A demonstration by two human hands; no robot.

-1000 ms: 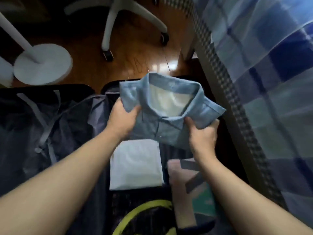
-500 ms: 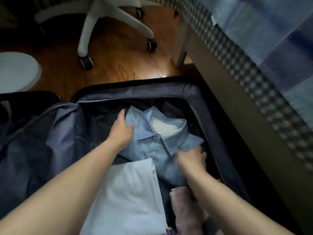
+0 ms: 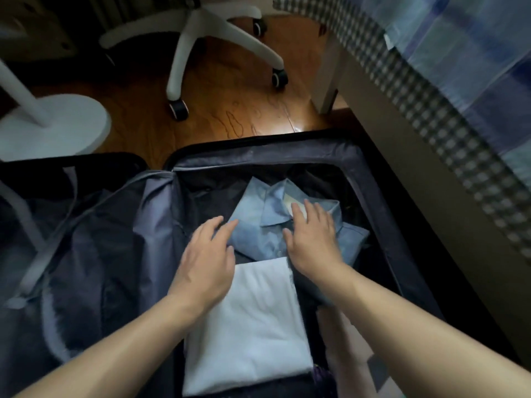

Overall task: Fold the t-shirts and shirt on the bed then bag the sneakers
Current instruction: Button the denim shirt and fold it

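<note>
The folded blue shirt [image 3: 273,225] is lying at the far end of the open suitcase [image 3: 258,152], just beyond the folded white t-shirt [image 3: 253,320], and you are pressing it flat with your right hand [image 3: 313,237], fingers spread over the collar. Your left hand [image 3: 208,259] is resting at the shirt's left edge, fingers loosely extended and gripping nothing. Packing the folded clothes looks nearly finished; next you will likely be lifting both hands clear and finding the sneakers, which are not in view.
</note>
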